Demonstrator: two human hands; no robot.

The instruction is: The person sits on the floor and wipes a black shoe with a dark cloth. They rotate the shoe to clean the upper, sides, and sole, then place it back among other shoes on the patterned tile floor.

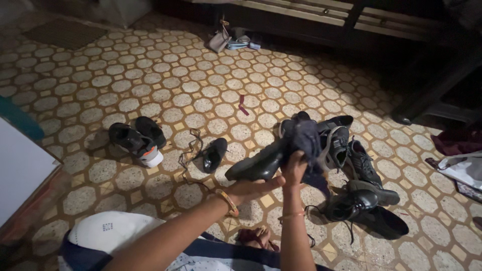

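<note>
Pointing toe-first to the lower left, the black shoe [256, 164] is held above the tiled floor [165, 75], long axis running from lower left up to the right, sole side down. It is supported from below by the left hand [253, 189], palm up, fingers laid flat and together under the sole. The heel end is met by the right hand [295, 168], whose fingers are closed round a dark cloth [305, 138] pressed against the shoe's upper.

Just right of the hands, a pile of dark shoes [351, 170] is seen, laces loose, one lace-up shoe [351, 203] nearest. To the left, a pair of black sneakers [135, 138] lies side by side; a single black shoe [215, 154] with a loose lace [191, 148] sits between the pair and the hands.

No containers with contents can be made out. A bag [464, 168] at the right edge is seen, contents not discernible.
</note>
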